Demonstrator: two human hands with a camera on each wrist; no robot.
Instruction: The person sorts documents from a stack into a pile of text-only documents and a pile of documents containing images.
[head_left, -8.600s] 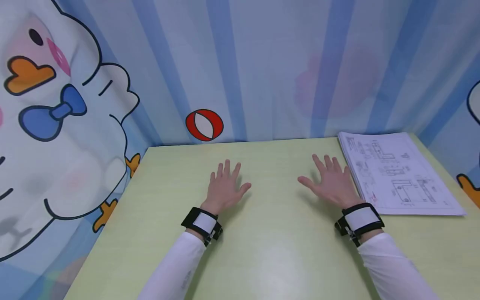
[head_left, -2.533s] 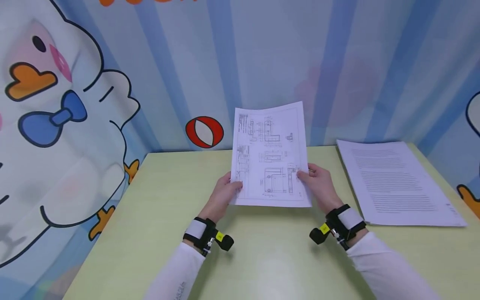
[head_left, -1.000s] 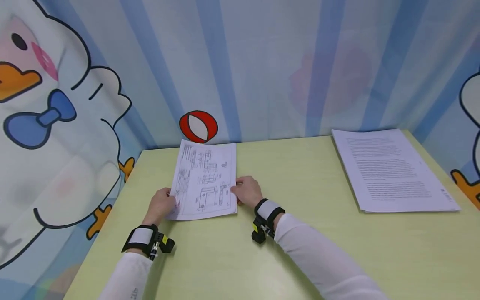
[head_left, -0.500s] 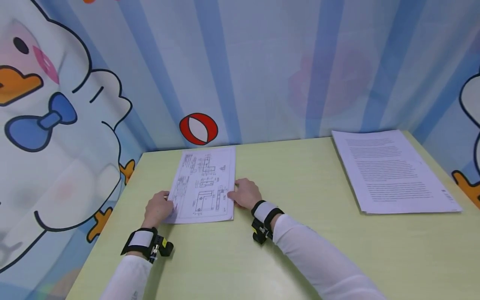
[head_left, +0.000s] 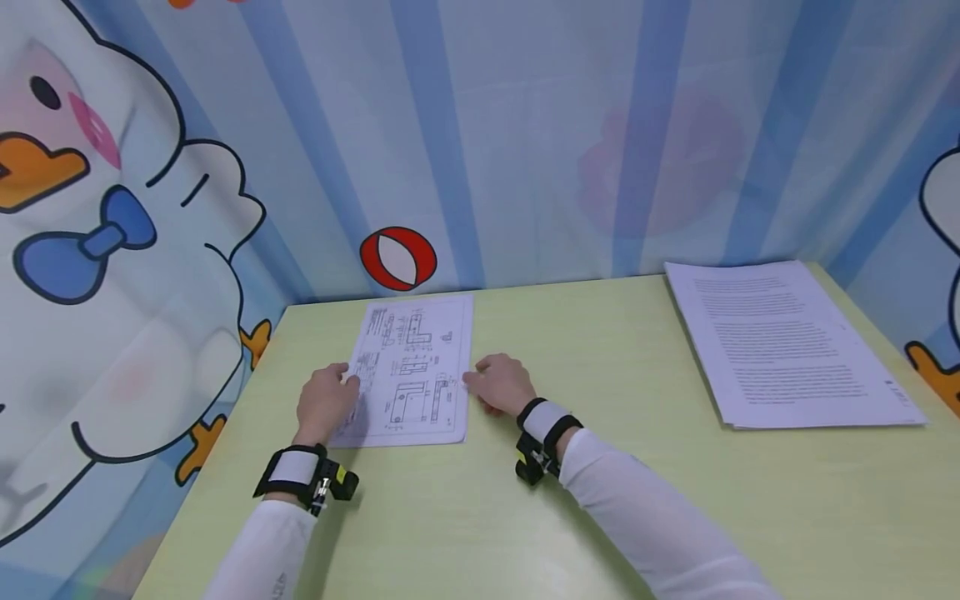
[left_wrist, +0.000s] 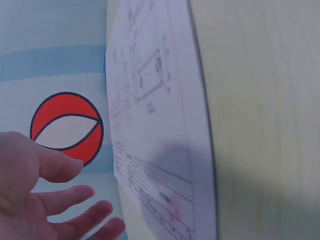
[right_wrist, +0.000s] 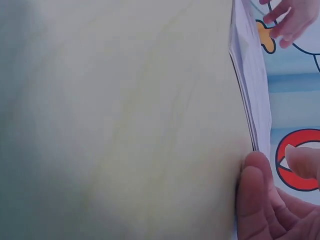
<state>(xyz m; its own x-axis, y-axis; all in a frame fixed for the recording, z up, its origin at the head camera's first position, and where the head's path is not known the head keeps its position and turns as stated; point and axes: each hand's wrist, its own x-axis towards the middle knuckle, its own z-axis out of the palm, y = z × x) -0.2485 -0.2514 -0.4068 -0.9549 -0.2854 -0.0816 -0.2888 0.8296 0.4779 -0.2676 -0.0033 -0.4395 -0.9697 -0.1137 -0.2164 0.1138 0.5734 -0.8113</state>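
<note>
A thin stack of paper sheets (head_left: 412, 375) with a technical drawing on top lies flat at the back left of the table. My left hand (head_left: 326, 404) hovers over its left edge; in the left wrist view the fingers (left_wrist: 85, 217) are spread, loosely bent, and hold nothing. At the stack's right edge is my right hand (head_left: 501, 385). In the right wrist view its fingertips (right_wrist: 252, 187) are against or very near the paper edge, with the thumb raised apart from them. A corner of the stack (right_wrist: 245, 45) curls slightly there.
A thicker stack of paper (head_left: 787, 350) with printed text on top lies at the table's back right. Behind the table (head_left: 600, 350) hangs a blue striped curtain (head_left: 540, 150) with a printed duck and a red ball. Each wrist wears a strapped camera.
Earlier both hands lifted the drawing sheets, carried them left from near the right stack and lowered them. Over the last half second the left hand lifted off and the right thumb let go.
</note>
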